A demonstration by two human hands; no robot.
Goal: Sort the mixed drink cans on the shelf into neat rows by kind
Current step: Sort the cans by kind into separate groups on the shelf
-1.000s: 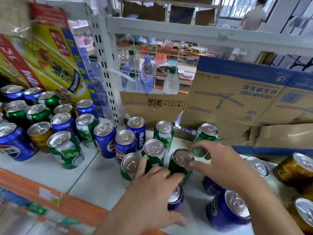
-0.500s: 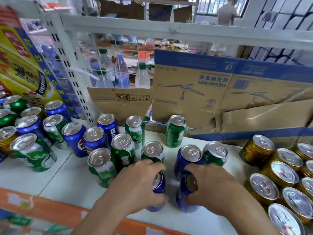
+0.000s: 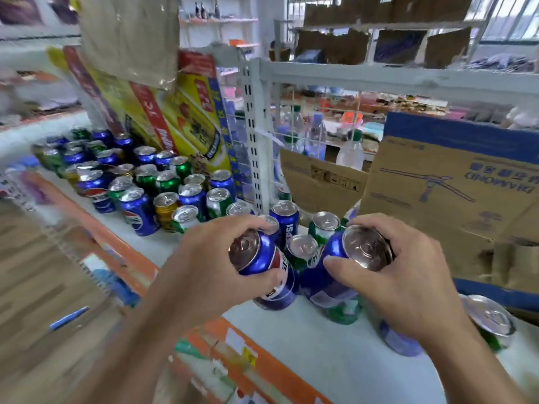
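My left hand (image 3: pixel 215 266) grips a blue Pepsi can (image 3: pixel 262 266), lifted and tilted above the white shelf (image 3: pixel 326 339). My right hand (image 3: pixel 405 281) holds a second blue can (image 3: pixel 350 258), also tilted, its silver top facing me. Behind and between them stand a blue can (image 3: pixel 287 221) and green cans (image 3: pixel 303 252). A mixed crowd of blue, green and gold cans (image 3: pixel 163 196) fills the shelf to the left. A green can (image 3: pixel 490 322) stands by my right wrist.
A perforated white upright (image 3: pixel 253 135) divides the shelf. Cardboard boxes (image 3: pixel 455 199) line the back right, and yellow-red cartons (image 3: pixel 186 118) lean at the back left. The orange shelf edge (image 3: pixel 128 252) runs diagonally, with wood floor beyond it. Water bottles (image 3: pixel 315 135) stand behind the wire grid.
Both hands have lifted their blue cans off the shelf and tilted them. The view has swung left, bringing the crowded left part of the shelf into sight.
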